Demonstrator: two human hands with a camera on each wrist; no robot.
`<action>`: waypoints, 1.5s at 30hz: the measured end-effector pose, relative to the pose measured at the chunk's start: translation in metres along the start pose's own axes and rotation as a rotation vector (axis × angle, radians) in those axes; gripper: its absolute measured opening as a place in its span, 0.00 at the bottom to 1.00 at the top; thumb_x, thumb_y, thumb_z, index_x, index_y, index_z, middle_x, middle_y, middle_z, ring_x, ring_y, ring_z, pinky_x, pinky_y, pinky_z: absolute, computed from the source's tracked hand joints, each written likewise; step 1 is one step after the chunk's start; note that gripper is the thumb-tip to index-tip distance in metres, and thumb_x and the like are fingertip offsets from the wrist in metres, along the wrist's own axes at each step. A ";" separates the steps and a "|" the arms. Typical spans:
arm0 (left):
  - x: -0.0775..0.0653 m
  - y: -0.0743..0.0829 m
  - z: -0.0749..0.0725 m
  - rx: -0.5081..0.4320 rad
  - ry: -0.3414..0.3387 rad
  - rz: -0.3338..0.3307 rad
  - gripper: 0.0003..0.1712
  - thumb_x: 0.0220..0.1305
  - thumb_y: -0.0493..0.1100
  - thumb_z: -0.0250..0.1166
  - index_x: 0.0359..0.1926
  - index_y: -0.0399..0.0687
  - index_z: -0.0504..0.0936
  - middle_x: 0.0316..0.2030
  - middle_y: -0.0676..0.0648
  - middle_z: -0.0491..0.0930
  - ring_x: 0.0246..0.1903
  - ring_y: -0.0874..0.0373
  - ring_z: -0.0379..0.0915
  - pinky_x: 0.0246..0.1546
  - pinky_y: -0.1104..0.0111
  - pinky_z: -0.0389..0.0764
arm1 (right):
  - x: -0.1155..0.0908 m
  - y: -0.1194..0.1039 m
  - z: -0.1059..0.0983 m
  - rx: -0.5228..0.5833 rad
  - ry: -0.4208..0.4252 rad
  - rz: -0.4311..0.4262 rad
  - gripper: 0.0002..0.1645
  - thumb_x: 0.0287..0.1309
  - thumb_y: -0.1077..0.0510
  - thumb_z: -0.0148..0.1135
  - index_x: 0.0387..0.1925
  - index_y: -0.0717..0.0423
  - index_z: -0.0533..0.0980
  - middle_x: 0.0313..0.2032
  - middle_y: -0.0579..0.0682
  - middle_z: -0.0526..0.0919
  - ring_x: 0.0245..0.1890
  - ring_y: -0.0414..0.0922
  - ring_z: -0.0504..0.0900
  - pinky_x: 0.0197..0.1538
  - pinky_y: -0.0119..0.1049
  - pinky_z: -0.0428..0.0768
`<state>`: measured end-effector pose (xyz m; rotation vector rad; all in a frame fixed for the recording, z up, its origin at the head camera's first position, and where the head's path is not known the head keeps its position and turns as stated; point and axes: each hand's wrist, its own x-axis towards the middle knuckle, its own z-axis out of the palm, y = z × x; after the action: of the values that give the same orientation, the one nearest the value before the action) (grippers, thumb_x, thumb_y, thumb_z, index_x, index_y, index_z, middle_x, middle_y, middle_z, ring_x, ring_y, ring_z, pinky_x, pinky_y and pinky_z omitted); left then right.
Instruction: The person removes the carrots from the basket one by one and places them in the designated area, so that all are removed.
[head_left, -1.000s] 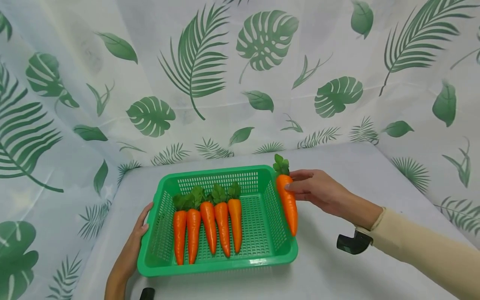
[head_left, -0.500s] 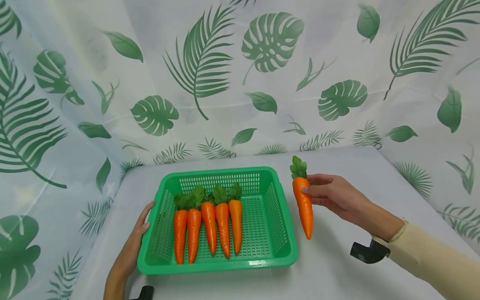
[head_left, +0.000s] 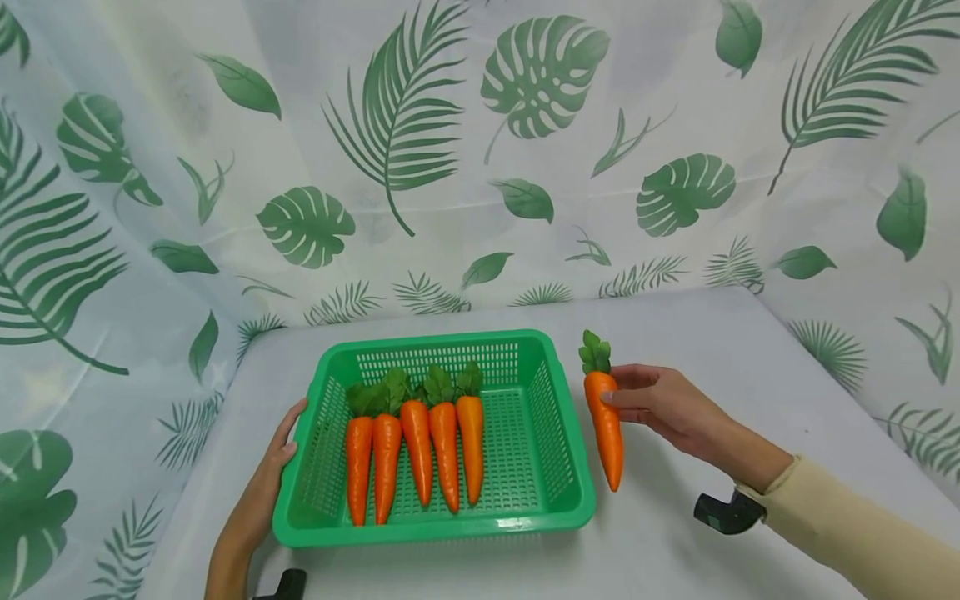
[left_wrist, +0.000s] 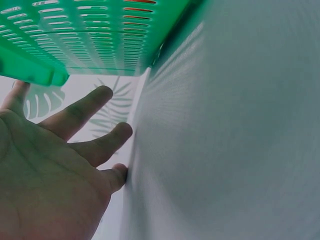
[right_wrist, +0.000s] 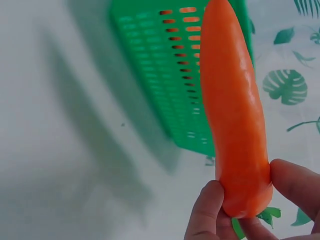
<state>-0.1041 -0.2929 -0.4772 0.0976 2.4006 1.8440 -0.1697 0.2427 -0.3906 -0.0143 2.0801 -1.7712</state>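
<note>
A single orange carrot [head_left: 604, 429] with a leafy green top is held between the thumb and fingers of my right hand [head_left: 675, 412], just off the basket's right side. It hangs tip down, tilted slightly, above the white table. In the right wrist view, the fingertips pinch the carrot [right_wrist: 235, 110] near its thick end. The green plastic basket [head_left: 513, 450] has several carrots [head_left: 417, 454] lying side by side in its left and middle part, tops toward the back. My left hand [head_left: 258, 496] touches the basket's left side; in the left wrist view its fingers [left_wrist: 80, 112] are straight and spread.
The white tabletop [head_left: 720, 350] extends to the right of and behind the basket. A pale curtain [head_left: 450, 167] with green leaf prints surrounds the table at the back and sides. A dark wrist-worn device [head_left: 731, 511] sits below the right cuff.
My right hand has carried the carrot rightward from over the basket's right rim to beside it, then slightly lower. The left hand, the basket and the carrots inside stay put.
</note>
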 end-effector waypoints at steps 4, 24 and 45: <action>-0.001 -0.001 0.000 0.004 0.000 0.004 0.34 0.88 0.57 0.32 0.88 0.65 0.42 0.85 0.43 0.40 0.71 0.53 0.50 0.64 0.55 0.61 | 0.004 0.009 -0.001 -0.031 0.001 0.001 0.41 0.73 0.60 0.67 0.75 0.78 0.62 0.60 0.61 0.82 0.51 0.48 0.85 0.56 0.39 0.84; 0.000 -0.001 0.001 0.002 0.010 0.030 0.34 0.89 0.57 0.31 0.88 0.64 0.43 0.84 0.42 0.42 0.71 0.52 0.52 0.60 0.68 0.66 | 0.020 0.040 0.002 -0.264 0.045 0.017 0.39 0.70 0.59 0.69 0.73 0.77 0.67 0.68 0.71 0.74 0.57 0.56 0.80 0.57 0.49 0.83; 0.001 -0.002 0.002 0.023 0.020 0.037 0.34 0.88 0.55 0.31 0.88 0.61 0.42 0.84 0.40 0.41 0.73 0.47 0.49 0.65 0.49 0.62 | 0.020 0.057 0.009 -0.329 0.083 -0.022 0.39 0.67 0.59 0.72 0.70 0.78 0.68 0.59 0.69 0.80 0.52 0.55 0.83 0.51 0.46 0.85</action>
<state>-0.1051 -0.2911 -0.4796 0.1268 2.4501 1.8412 -0.1712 0.2402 -0.4517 -0.0578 2.4168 -1.4441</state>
